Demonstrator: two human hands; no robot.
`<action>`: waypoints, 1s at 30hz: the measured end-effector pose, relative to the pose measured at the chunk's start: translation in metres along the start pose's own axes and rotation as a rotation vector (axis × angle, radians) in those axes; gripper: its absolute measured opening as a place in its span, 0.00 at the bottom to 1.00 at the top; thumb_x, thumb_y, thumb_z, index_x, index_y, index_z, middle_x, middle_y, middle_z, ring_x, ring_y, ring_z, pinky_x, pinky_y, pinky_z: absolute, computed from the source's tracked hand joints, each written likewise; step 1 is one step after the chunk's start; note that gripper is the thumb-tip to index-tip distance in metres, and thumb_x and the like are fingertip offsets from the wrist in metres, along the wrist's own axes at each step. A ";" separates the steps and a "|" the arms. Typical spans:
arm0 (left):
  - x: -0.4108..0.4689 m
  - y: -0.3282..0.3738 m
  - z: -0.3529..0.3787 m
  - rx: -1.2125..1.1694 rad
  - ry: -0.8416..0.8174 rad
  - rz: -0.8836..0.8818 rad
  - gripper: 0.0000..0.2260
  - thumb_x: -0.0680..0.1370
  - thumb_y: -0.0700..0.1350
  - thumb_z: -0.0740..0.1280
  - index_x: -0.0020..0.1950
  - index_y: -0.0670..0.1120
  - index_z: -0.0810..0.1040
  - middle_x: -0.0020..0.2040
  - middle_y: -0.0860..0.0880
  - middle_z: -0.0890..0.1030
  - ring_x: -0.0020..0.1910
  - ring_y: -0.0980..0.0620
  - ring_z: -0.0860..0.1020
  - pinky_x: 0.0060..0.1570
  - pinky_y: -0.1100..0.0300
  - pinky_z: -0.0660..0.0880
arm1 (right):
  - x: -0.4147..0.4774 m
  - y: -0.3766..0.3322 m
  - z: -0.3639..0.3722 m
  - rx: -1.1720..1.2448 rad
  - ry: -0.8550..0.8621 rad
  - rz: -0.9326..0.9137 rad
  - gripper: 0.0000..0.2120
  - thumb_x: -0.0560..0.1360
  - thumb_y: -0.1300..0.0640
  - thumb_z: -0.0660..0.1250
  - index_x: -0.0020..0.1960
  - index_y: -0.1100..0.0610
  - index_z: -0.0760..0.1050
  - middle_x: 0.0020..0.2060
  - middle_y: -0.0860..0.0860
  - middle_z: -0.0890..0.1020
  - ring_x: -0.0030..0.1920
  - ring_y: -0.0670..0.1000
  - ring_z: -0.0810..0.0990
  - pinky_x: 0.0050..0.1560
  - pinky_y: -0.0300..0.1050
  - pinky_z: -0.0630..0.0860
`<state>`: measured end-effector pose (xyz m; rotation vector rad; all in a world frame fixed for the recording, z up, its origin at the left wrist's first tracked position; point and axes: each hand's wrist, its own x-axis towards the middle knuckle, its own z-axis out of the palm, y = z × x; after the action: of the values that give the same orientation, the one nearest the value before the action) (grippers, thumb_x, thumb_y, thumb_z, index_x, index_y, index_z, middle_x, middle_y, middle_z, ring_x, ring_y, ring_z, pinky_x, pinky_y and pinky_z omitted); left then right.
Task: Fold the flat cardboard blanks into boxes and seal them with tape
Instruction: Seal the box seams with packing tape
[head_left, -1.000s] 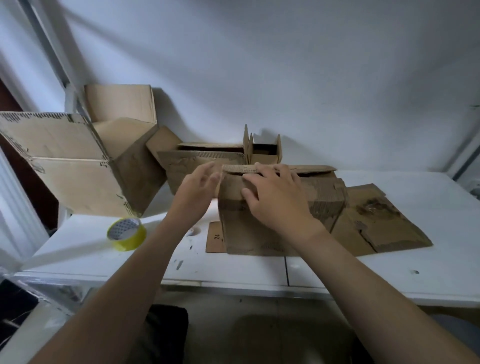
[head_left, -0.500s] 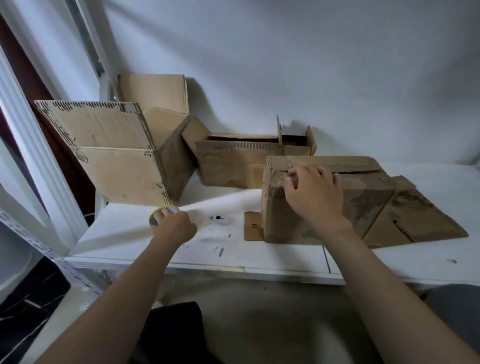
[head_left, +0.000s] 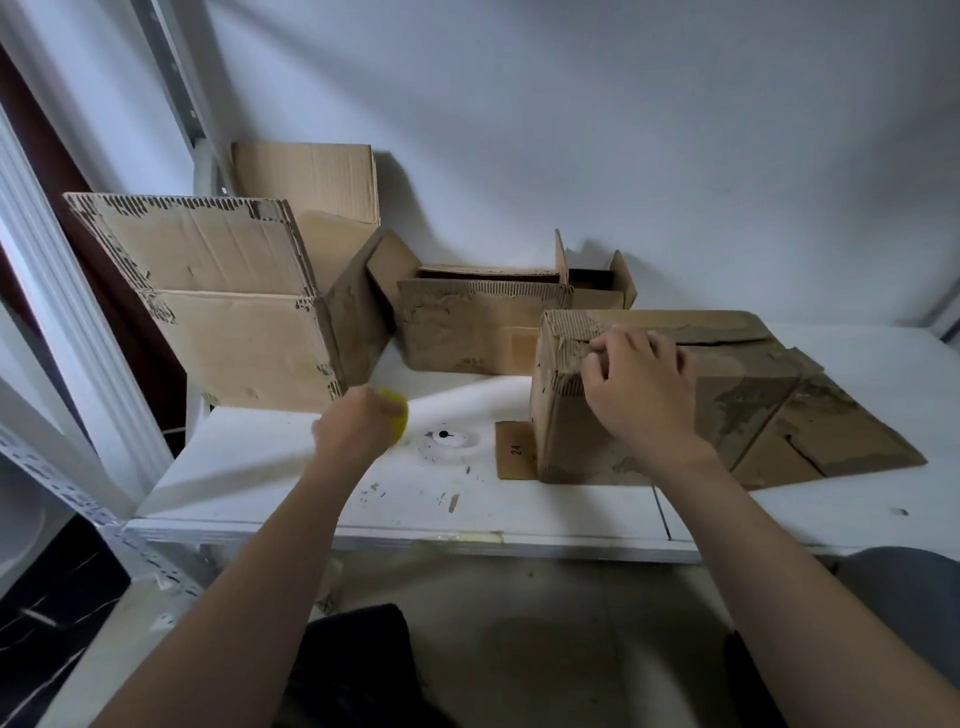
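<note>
A worn cardboard box (head_left: 737, 395) stands folded on the white table (head_left: 519, 499), its top flaps closed. My right hand (head_left: 636, 384) rests on its front upper left corner, fingers curled over the top edge and holding the flaps down. My left hand (head_left: 358, 421) grips the yellow tape roll (head_left: 396, 413) at the left of the table; the hand is blurred and hides most of the roll. A flat cardboard blank (head_left: 831, 441) lies under and to the right of the box.
A large open box (head_left: 234, 322) leans at the back left. A smaller open box (head_left: 478, 327) and a little one (head_left: 597, 280) stand against the wall. A metal shelf post (head_left: 176, 93) rises at the left. A round white mark (head_left: 444, 441) lies between my hands.
My left hand left the box, reached left to the tape roll and has gripped it, now moving it toward the box. My right hand stayed on the box flaps. The camera turned left.
</note>
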<state>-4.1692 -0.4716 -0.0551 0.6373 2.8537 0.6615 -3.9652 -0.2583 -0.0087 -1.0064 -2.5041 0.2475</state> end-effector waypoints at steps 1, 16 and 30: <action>-0.004 0.011 -0.009 -0.100 0.009 0.065 0.18 0.77 0.39 0.65 0.63 0.53 0.83 0.53 0.46 0.81 0.53 0.42 0.79 0.52 0.53 0.74 | 0.000 0.001 -0.003 0.008 -0.008 -0.012 0.12 0.81 0.46 0.55 0.59 0.47 0.73 0.61 0.45 0.76 0.67 0.54 0.68 0.70 0.58 0.59; -0.062 0.189 -0.058 -1.001 -0.130 0.354 0.13 0.77 0.35 0.73 0.60 0.46 0.84 0.51 0.42 0.86 0.47 0.51 0.85 0.46 0.62 0.82 | 0.012 0.057 -0.071 0.500 -0.211 -0.210 0.28 0.78 0.47 0.70 0.75 0.44 0.66 0.70 0.39 0.71 0.69 0.41 0.69 0.67 0.40 0.68; -0.043 0.282 -0.059 -0.903 0.044 0.398 0.10 0.83 0.47 0.64 0.54 0.54 0.86 0.48 0.61 0.85 0.50 0.62 0.82 0.47 0.59 0.81 | 0.082 0.074 -0.120 0.810 -0.076 -0.348 0.02 0.79 0.55 0.70 0.51 0.50 0.81 0.44 0.45 0.84 0.48 0.45 0.82 0.51 0.47 0.78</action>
<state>-4.0394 -0.2838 0.1255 0.9866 2.0820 1.8512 -3.9176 -0.1475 0.1014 -0.2336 -2.2361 1.0828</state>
